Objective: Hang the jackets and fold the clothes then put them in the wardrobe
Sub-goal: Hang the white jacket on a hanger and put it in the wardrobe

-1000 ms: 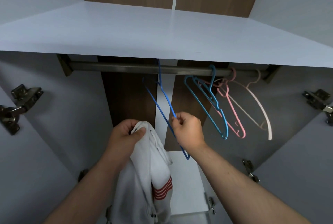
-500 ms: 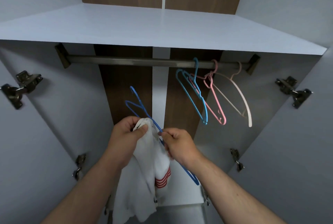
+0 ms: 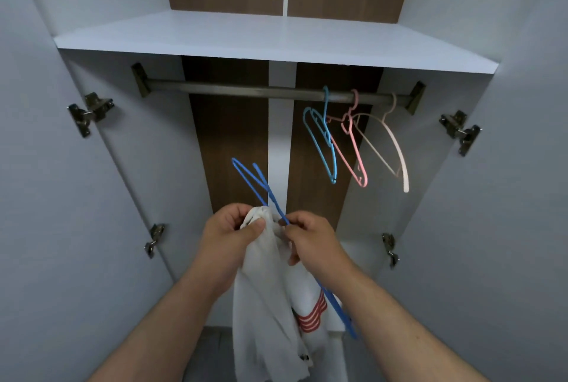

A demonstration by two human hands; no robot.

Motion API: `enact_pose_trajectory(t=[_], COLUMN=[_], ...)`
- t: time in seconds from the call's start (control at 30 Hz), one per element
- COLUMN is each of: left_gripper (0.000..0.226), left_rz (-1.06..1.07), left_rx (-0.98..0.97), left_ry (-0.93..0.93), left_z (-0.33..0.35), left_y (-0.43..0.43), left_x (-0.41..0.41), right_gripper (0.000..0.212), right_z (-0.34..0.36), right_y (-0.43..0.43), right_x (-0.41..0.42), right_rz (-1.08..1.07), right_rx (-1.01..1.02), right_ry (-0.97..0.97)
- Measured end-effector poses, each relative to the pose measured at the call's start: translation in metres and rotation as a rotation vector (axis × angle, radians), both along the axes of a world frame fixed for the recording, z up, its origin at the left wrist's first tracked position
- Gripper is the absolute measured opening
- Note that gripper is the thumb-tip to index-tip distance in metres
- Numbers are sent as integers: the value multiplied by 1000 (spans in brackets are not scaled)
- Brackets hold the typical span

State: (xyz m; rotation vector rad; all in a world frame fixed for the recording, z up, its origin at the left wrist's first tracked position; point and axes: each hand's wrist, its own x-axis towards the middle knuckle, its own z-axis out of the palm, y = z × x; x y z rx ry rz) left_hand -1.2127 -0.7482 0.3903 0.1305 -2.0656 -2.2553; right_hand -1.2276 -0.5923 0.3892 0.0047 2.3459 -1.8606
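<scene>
I see the left hand (image 3: 229, 232) at lower centre gripping the bunched top of the white jacket (image 3: 264, 305), which hangs to the bottom edge | right hand (image 3: 310, 240) just beside it pinches the blue hanger (image 3: 261, 185), hook pointing up toward frame centre | rail (image 3: 246, 91), upper centre, carries the light-blue hanger (image 3: 322, 142), pink hanger (image 3: 353, 151) and cream hanger (image 3: 396, 148) toward its right end

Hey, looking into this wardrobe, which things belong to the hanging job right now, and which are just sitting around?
In the job: white jacket, gripped by the left hand; dark blue hanger, pinched by the right hand; wardrobe rail.
Just there: light blue hanger, pink hanger and cream hanger on the rail; shelf; door hinges.
</scene>
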Motion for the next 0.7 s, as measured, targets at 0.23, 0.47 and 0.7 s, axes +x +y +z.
enact_pose_trajectory(t=[0.23,0.47,0.7], left_gripper=[4,20,24], left_rz=[-7,-88,-258], left_rx=[33,137,276], left_ry=[39,26,-7], left_z=[16,23,17], left_y=[2,-3,-32], left_x=[40,81,133], right_gripper=[21,15,27], right_z=[15,32,39], right_y=[5,-11,-39], right_x=[37,93,158], right_rz=[-72,37,-41], right_rx=[2,-30,-229], right_ry=[42,49,6])
